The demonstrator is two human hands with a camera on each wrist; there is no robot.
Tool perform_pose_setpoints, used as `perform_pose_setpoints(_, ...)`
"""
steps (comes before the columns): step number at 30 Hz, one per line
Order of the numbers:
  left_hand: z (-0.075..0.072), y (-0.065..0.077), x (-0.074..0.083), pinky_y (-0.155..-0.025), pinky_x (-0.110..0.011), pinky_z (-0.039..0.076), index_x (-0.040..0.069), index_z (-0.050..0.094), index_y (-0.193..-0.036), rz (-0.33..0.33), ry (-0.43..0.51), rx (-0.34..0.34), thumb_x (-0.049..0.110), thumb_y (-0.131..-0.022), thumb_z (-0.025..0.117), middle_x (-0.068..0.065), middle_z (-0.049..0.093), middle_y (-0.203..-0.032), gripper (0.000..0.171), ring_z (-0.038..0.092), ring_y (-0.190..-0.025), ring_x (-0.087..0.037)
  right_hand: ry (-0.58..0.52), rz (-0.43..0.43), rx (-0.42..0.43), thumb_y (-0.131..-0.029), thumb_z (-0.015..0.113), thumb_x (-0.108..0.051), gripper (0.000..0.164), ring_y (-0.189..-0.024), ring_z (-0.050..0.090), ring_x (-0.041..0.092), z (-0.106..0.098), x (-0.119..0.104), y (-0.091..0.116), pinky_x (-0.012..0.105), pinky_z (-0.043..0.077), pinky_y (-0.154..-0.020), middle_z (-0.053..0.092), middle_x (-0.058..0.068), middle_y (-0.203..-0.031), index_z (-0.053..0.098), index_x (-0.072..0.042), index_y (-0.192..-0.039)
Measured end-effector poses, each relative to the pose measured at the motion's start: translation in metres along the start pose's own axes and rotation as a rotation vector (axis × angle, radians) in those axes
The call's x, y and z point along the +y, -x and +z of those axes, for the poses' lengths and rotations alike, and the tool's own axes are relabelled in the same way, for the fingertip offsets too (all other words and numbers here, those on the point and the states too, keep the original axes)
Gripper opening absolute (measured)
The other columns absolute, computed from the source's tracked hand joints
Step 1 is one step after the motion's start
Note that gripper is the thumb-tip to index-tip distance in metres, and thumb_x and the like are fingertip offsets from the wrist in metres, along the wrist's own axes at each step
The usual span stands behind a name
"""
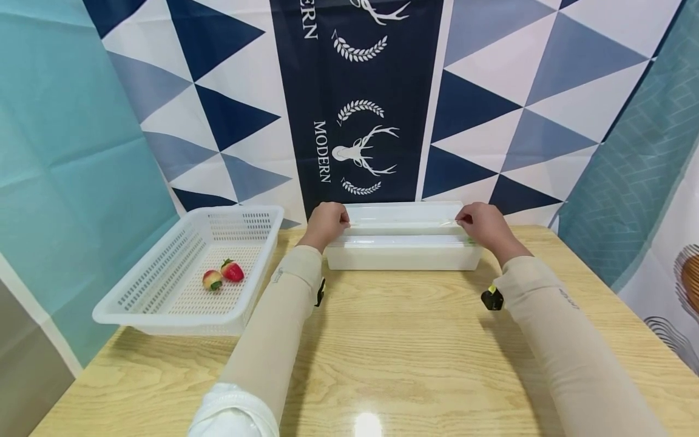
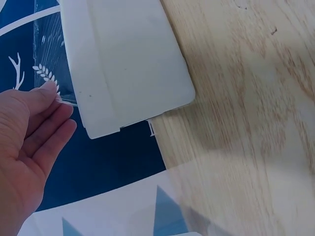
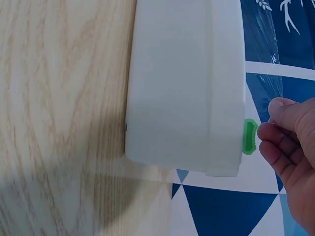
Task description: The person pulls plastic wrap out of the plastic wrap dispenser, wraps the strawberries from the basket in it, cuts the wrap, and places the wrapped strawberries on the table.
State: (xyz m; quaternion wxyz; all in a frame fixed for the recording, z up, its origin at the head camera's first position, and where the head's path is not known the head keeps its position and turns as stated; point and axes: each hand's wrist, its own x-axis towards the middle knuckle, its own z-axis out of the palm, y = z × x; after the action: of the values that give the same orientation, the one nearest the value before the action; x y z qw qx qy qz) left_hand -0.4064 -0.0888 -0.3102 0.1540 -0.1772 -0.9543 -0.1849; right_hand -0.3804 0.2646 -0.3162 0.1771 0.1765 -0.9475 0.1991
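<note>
A long white cling film dispenser (image 1: 404,258) sits on the table near the back wall. Clear cling film (image 2: 49,54) comes up from its top and is stretched between both hands. My left hand (image 1: 329,224), above the dispenser's left end, pinches one corner of the film between thumb and fingers. At the other end my right hand (image 1: 486,226) pinches the opposite corner, also seen as bunched film (image 3: 276,83) in the right wrist view. A green slider (image 3: 250,136) protrudes from the dispenser's edge close to the right fingertips. Behind the film stands a long white panel (image 1: 404,211).
To the left is a white perforated basket (image 1: 169,321) holding a red strawberry (image 1: 232,271) and a yellowish-red one (image 1: 212,280). A patterned cloth (image 1: 360,79) hangs right behind the dispenser. The wooden table (image 1: 404,352) extends toward me, its right edge sloping away.
</note>
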Motion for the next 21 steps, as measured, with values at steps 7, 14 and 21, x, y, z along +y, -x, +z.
perform_pose_setpoints(7, -0.007, -0.001, 0.002, -0.076, -0.030, 0.051, 0.008, 0.075, -0.087, 0.007, -0.018, 0.032, 0.010, -0.087, 0.074, 0.000, 0.070, -0.083, 0.002, 0.061, -0.077, -0.016, -0.003, 0.015, 0.010, -0.092, 0.060, 0.001, 0.013, -0.087, 0.061, 0.037, -0.010, -0.003, -0.001, 0.051, 0.049, -0.079, 0.066, 0.025, -0.098, 0.070, 0.007, -0.097)
perform_pose_setpoints(14, -0.015, 0.000, 0.006, -0.077, -0.031, 0.052, 0.009, 0.075, -0.089, 0.030, -0.043, 0.063, 0.011, -0.086, 0.074, 0.000, 0.071, -0.085, 0.004, 0.064, -0.080, -0.017, 0.020, 0.014, 0.037, -0.091, 0.060, 0.002, 0.012, -0.086, 0.061, 0.037, -0.018, -0.006, -0.003, 0.052, 0.049, -0.078, 0.065, 0.025, -0.097, 0.070, 0.007, -0.095)
perform_pose_setpoints(21, -0.021, -0.001, 0.010, -0.078, -0.032, 0.052, 0.009, 0.075, -0.089, 0.043, -0.059, 0.064, 0.010, -0.088, 0.072, 0.000, 0.072, -0.087, 0.004, 0.065, -0.082, -0.018, 0.005, 0.045, 0.039, -0.092, 0.060, 0.001, 0.013, -0.087, 0.060, 0.037, -0.022, -0.007, -0.004, 0.052, 0.048, -0.079, 0.065, 0.025, -0.096, 0.070, 0.007, -0.097)
